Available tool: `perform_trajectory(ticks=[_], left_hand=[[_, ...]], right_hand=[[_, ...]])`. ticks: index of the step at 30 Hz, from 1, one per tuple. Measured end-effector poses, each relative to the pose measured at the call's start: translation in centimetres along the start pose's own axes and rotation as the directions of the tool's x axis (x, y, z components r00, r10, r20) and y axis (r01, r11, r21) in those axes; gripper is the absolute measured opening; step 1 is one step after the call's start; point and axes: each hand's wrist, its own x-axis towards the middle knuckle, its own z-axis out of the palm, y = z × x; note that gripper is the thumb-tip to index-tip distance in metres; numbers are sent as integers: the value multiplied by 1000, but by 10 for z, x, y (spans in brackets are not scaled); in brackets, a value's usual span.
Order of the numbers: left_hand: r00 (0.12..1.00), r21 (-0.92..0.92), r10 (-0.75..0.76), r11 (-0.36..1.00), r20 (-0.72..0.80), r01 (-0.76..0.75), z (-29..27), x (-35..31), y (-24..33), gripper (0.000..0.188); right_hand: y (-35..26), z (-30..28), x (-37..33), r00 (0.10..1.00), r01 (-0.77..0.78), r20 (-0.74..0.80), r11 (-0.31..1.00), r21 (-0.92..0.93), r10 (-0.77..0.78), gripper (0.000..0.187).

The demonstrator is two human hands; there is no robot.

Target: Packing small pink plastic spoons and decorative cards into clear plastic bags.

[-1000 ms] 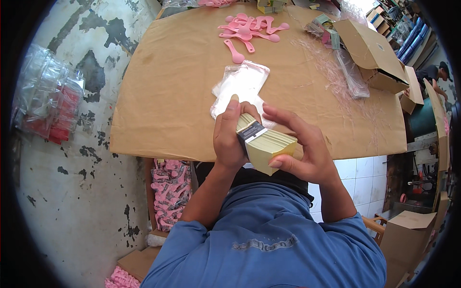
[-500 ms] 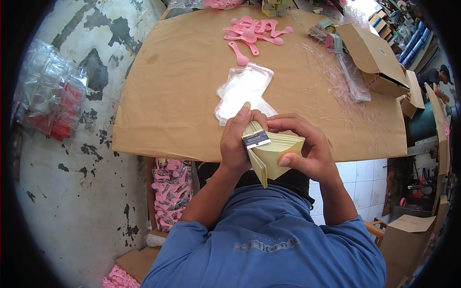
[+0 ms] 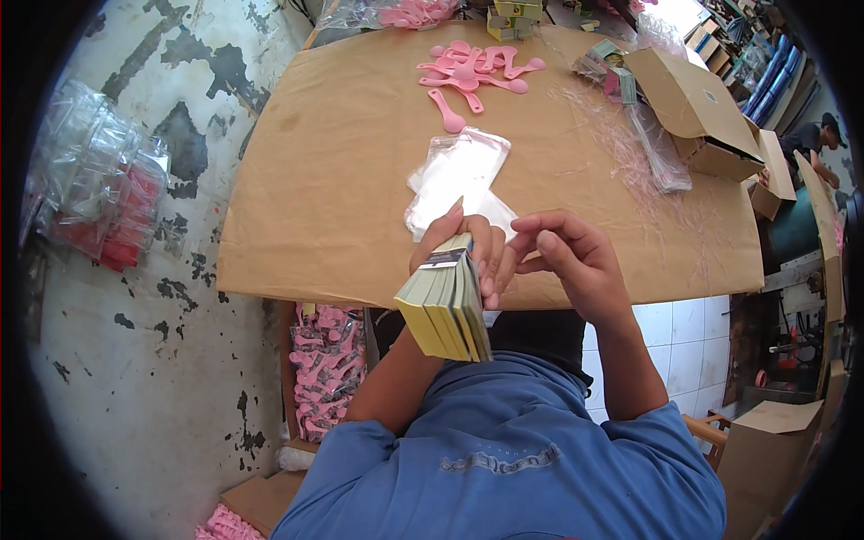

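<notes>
Stack (image 3: 441,315), one, of thin pale-yellow leaves: held in the left hand (image 3: 479,238), close to the front edge of the table (image 3: 315,180), spread ends pointing down toward the shirt (image 3: 540,405). Band (image 3: 444,258), one, dark and white: around the stack near the gripped end. Left fingers: closed about that end, thumb along one side, the others along the opposite side. Right hand (image 3: 589,270), one: just beside the left, fingers half bent and released, no thing seen in them; whether their tips touch the left fingers I cannot tell from afar. Sleeves (image 3: 459,166), clear, overlapping: on the table, just beyond the hands. Spoons (image 3: 468,72), pink, heaped: on the table, past the sleeves. Handling notes, my judgement: step in hand reads as managing the banded stack. I would squeeze at the banded end, firmly enough that no leaf slides out, lightly enough to spare the edges a crease; bring the right fingers under the spread ends before any tilt; and, should the band need shifting, slide it straight, since a skewed pull could tear it or drag the outer leaves.
</notes>
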Motion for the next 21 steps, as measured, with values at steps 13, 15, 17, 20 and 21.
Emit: perform_trajectory(ticks=[13, 15, 17, 20, 21], left_hand=[[928, 471, 248, 877, -279, -93, 3, -4, -2, 60], [939, 449, 232, 888, -253, -98, 5, -5, -3, 60], [950, 431, 220, 896, -223, -107, 7, -5, -4, 61], [963, 157, 193, 974, -186, -165, 7, -5, -5, 61], [984, 183, 143, 975, -102, -123, 6, -6, -2, 61]], right_hand=[[-8, 42, -10, 961, 275, 105, 859, -432, -255, 103], [-10, 40, -12, 965, 260, 90, 874, -410, -245, 102], [-14, 32, -11, 970, 241, 108, 930, -279, -219, 87], [-14, 4, -1, 994, 113, 10, 979, -170, -112, 70], [-10, -4, 1, 988, 71, -123, 987, -146, -89, 57]])
